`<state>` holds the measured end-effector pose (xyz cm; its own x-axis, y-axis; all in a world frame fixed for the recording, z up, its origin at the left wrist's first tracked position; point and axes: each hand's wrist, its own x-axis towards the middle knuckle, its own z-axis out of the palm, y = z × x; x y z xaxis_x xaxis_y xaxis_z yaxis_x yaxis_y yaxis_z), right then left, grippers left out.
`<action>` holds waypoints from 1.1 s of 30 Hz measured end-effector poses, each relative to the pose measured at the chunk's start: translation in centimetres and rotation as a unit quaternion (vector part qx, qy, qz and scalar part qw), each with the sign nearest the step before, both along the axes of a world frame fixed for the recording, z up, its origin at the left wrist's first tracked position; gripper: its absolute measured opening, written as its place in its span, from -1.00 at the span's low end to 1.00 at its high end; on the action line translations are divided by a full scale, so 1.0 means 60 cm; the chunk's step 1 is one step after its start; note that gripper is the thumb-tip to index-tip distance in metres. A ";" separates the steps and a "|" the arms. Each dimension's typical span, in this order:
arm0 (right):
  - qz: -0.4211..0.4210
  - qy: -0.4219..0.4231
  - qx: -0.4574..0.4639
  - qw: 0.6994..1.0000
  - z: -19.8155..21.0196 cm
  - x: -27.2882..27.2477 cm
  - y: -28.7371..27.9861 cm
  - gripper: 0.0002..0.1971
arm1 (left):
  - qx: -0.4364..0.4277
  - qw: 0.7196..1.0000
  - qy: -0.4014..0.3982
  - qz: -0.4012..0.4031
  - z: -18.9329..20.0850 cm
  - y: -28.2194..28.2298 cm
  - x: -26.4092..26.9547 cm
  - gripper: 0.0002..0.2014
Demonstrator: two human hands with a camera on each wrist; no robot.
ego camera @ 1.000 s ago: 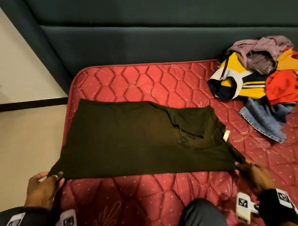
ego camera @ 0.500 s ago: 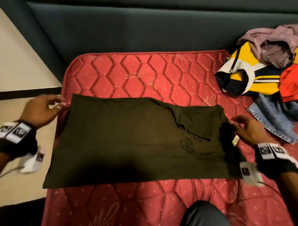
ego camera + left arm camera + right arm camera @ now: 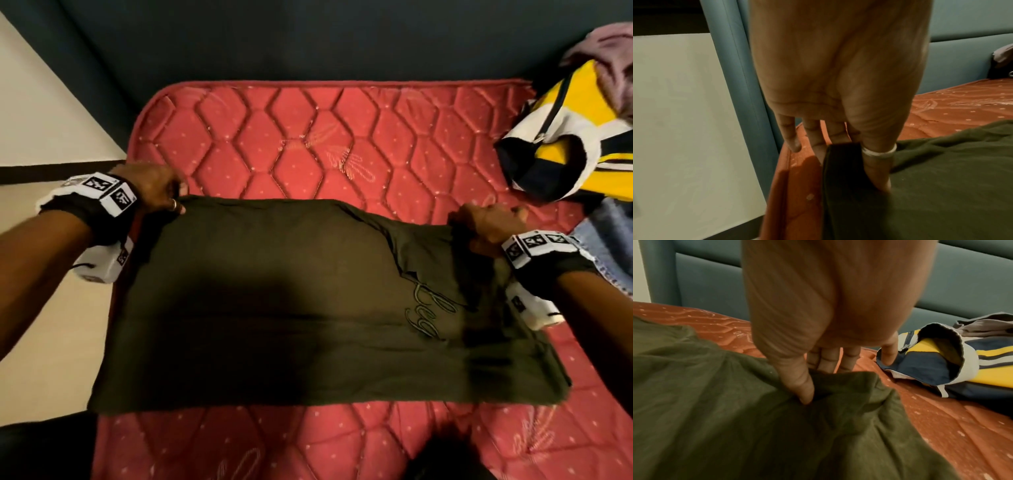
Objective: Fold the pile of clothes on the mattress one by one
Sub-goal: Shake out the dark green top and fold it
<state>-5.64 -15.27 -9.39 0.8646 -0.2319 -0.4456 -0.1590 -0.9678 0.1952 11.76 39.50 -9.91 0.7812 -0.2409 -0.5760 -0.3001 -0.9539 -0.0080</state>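
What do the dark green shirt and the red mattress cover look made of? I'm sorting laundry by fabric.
Dark green shirt: seemingly soft matte knit, likely cotton jersey; it bunches into soft folds where both hands pinch it. Red mattress: slightly shiny woven cover, quilted in hexagons with pale dots; probably synthetic.

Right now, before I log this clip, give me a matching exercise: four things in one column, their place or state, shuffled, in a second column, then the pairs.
Things:
1. left hand
2. right hand
3. yellow striped jacket
4. jeans

Places or states:
A. far right of the mattress, collar open toward the camera
B. pinches the far left corner of the dark green shirt
C. blue denim at the right edge, nearer than the jacket
D. pinches the shirt's far right corner

Pairs: 1-B, 2-D, 3-A, 4-C
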 end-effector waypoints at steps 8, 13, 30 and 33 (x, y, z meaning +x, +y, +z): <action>0.033 -0.094 0.049 0.994 0.085 -0.095 -0.002 -0.72 | -0.068 0.986 -0.150 -0.017 0.088 0.057 -0.124 -0.69; 0.048 -0.150 0.032 0.987 0.082 -0.221 0.002 -0.67 | -0.068 0.987 -0.149 -0.005 0.084 0.091 -0.289 -0.73; 0.051 -0.187 0.119 0.974 0.007 -0.262 0.162 -0.48 | -0.166 0.964 -0.181 -0.103 0.039 -0.039 -0.437 -0.39; 0.038 -0.067 0.122 0.990 -0.034 -0.256 0.173 -0.29 | -0.117 0.983 -0.047 -0.134 -0.009 -0.106 -0.451 -0.23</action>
